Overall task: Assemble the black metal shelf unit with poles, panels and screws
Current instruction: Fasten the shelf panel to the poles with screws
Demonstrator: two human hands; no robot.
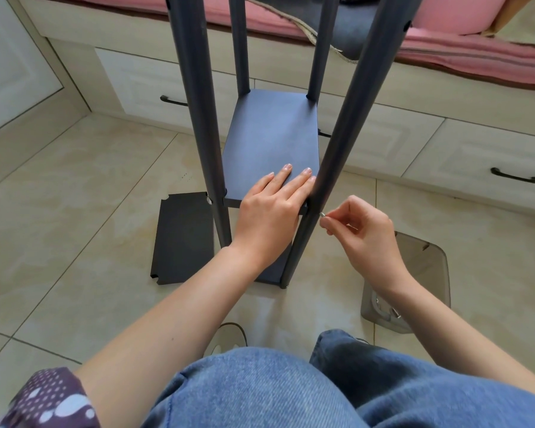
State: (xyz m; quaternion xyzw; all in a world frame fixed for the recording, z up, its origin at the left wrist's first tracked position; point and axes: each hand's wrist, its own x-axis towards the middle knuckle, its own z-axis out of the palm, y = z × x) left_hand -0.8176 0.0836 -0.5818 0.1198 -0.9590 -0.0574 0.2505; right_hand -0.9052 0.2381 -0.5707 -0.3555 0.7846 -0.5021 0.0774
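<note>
Tiled floor (74,186) bears shelf frame (269,140), loose panel (184,239), tray (426,273).

Bedroom floor beside a storage bed

Beige floor tiles (74,186), cream drawers (464,149) with dark handles (515,176), pink mattress (464,41), perhaps a shoe (229,336).

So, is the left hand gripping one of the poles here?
No, the left hand lies flat with straight fingers on the shelf panel, beside the near right pole, not wrapped round it.
</note>
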